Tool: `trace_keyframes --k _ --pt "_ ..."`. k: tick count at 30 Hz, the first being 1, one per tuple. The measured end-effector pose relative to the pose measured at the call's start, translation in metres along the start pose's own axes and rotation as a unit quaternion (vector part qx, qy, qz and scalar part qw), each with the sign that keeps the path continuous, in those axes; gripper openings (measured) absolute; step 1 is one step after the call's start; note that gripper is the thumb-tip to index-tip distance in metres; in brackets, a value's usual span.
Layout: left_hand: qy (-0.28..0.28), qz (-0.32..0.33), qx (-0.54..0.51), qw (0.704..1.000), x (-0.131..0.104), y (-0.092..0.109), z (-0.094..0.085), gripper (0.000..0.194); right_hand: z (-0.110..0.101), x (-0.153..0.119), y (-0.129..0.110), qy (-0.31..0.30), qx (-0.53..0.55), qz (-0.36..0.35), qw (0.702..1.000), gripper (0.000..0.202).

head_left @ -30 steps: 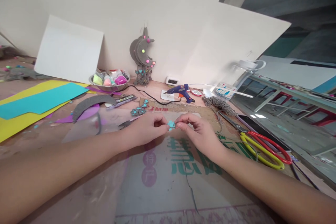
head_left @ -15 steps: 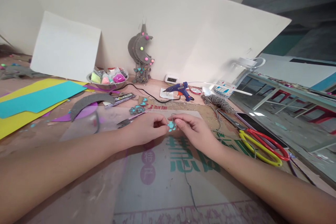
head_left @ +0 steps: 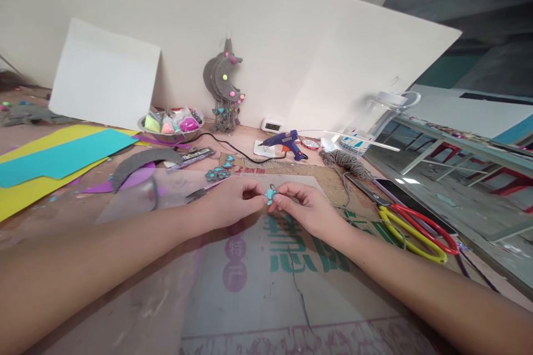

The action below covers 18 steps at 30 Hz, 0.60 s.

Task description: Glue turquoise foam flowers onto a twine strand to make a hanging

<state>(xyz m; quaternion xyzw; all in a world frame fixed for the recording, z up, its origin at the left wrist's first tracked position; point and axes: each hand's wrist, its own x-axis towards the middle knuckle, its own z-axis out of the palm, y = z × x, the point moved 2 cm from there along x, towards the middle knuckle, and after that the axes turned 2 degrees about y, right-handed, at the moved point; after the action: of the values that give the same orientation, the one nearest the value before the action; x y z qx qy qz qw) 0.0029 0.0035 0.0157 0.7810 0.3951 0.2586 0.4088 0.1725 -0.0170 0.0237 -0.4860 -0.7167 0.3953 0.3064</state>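
Between my two hands, above the printed cardboard, is a small turquoise flower-shaped piece point(head_left: 270, 195) with a thin grey loop at its top. My left hand point(head_left: 237, 199) pinches its left edge with thumb and forefinger. From the right, the thumb and fingers of my right hand point(head_left: 306, 205) press on the same piece. Behind my left hand lie several turquoise and grey pieces point(head_left: 217, 173) and a pair of tweezers point(head_left: 196, 195). A loose grey cord point(head_left: 300, 294) rests on the plastic-covered cardboard point(head_left: 258, 310).
A blue glue gun point(head_left: 287, 143) stands behind my hands. Grey yarn point(head_left: 347, 163), red-and-yellow scissors point(head_left: 416, 230) and a phone point(head_left: 412, 205) lie at the right. A bowl point(head_left: 170, 134), coloured sheets point(head_left: 70, 155) and a grey crescent point(head_left: 141, 161) are at the left.
The turquoise piece has turned slightly between my fingers, and its grey loop now shows more clearly. My right fingers have shifted a little to the left over it.
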Motion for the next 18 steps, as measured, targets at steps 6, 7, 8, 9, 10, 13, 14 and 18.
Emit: trace_keyframes --k 6,7,8,9,10,13,14,18 --pt "0.007 0.015 0.016 1.0 -0.0015 0.0013 -0.0012 0.018 -0.0009 -0.0005 -0.0003 0.013 -0.011 0.004 1.0 0.027" --pt "0.005 0.014 0.017 1.0 -0.0017 0.0013 -0.0011 0.018 -0.0007 -0.0006 -0.001 0.014 -0.02 0.004 1.0 0.027" --pt "0.005 0.013 0.018 1.0 -0.0019 0.0012 -0.001 0.018 -0.0006 -0.0007 -0.0016 0.014 -0.03 0.004 0.999 0.027" --pt "0.003 0.011 0.019 1.0 -0.002 0.0011 -0.0008 0.018 -0.0005 -0.0008 -0.0019 0.013 -0.039 0.003 0.999 0.027" --pt "0.001 0.01 0.018 1.0 -0.0021 0.0011 -0.0006 0.019 -0.0005 -0.0007 -0.0019 0.012 -0.045 0.001 0.999 0.027" --pt "-0.005 0.021 0.019 1.0 -0.002 0.0031 -0.0007 0.02 -0.0014 -0.0002 -0.0011 0.017 -0.05 -0.008 0.999 0.028" --pt "-0.007 0.024 0.019 1.0 -0.002 0.0041 -0.0008 0.021 -0.0019 0.0 -0.0008 0.021 -0.049 -0.01 0.999 0.028" --pt "0.006 0.027 0.027 0.999 -0.0018 0.0074 -0.0021 0.022 -0.0022 0.0005 -0.0008 0.029 -0.037 -0.008 0.999 0.028"
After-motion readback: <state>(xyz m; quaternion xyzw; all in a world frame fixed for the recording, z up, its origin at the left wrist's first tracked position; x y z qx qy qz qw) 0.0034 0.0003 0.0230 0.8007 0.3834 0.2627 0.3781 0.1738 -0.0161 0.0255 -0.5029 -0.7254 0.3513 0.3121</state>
